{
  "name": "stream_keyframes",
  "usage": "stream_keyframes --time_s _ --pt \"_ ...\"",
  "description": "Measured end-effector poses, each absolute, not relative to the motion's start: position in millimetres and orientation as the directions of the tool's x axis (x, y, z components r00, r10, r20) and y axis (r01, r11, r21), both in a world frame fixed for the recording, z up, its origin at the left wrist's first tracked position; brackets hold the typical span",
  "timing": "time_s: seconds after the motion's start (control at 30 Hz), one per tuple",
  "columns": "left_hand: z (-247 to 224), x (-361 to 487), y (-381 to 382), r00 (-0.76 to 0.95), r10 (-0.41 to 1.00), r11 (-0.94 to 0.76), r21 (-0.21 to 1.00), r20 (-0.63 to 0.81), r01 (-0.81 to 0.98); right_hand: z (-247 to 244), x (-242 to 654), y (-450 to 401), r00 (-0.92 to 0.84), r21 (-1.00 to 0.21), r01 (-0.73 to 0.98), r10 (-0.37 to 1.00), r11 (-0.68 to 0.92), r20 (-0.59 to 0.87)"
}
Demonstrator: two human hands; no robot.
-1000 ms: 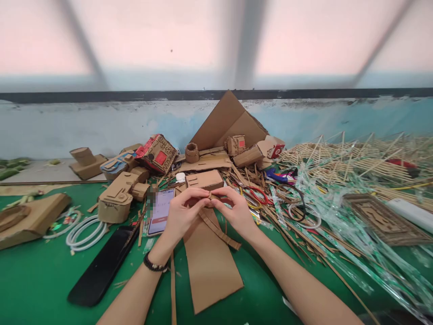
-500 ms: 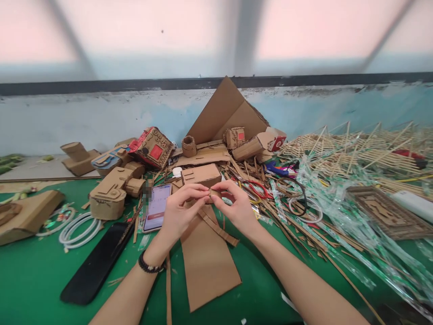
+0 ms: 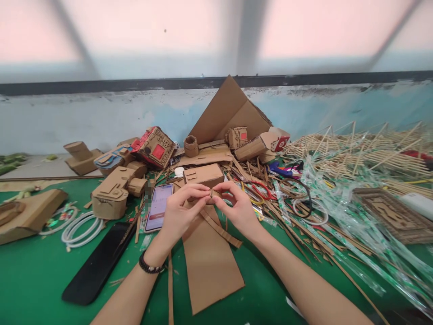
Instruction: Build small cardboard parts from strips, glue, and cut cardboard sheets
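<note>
Both of my hands meet in the middle of the head view, fingertips pinched around a cardboard strip [image 3: 223, 231]. Its near end is curled small between the fingers, mostly covered by them, while the long part slants down to the right. My left hand [image 3: 184, 205], with a dark bead bracelet at the wrist, is closed on it from the left. From the right, my right hand [image 3: 237, 207] pinches the same curled end with thumb and forefinger. Below the hands lies a flat cardboard sheet [image 3: 211, 275]. Just behind them sits a cardboard box [image 3: 204, 174].
A phone [image 3: 158, 207] and a long black object [image 3: 98, 264] lie to the left, near a camera-shaped cardboard model [image 3: 110, 194]. Red-handled scissors [image 3: 262, 189], cardboard scraps and clear plastic strips [image 3: 355, 243] crowd the right. A stick framework [image 3: 355, 149] stands behind them.
The view has shifted slightly, so everything sits a little further right. My fingers have turned the small curled end a bit; both hands keep their pinch.
</note>
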State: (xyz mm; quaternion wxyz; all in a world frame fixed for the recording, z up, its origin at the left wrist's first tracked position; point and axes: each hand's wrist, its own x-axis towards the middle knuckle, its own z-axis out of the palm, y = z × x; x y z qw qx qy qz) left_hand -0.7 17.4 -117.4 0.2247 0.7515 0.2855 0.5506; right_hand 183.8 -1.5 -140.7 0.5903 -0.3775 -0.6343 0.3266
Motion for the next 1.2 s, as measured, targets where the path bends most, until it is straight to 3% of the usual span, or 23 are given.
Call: stream_keyframes --time_s 0.17,0.6,0.8,1.2 --pt "-116.2 -4.1 17.1 0.3 0.607 -0.795 0.554 0.736 0.249 -141.3 185.8 -0.5 -0.032 -0.848 0.137 0.858 0.512 0.513" --pt "-116.9 -12.0 22.5 0.397 0.555 -0.831 0.469 0.731 0.298 -140.6 191.4 2.2 -0.079 -0.761 0.287 0.806 0.582 0.587" --pt "-125.3 -5.5 20.7 0.367 0.56 -0.819 0.429 0.742 0.381 -144.7 194.5 4.6 -0.125 -0.563 0.475 0.685 0.676 0.717" --pt "-133.7 -4.9 20.2 0.43 0.613 -0.779 0.415 0.663 0.47 -154.5 197.4 2.5 -0.273 -0.301 0.741 0.679 0.6 0.681"
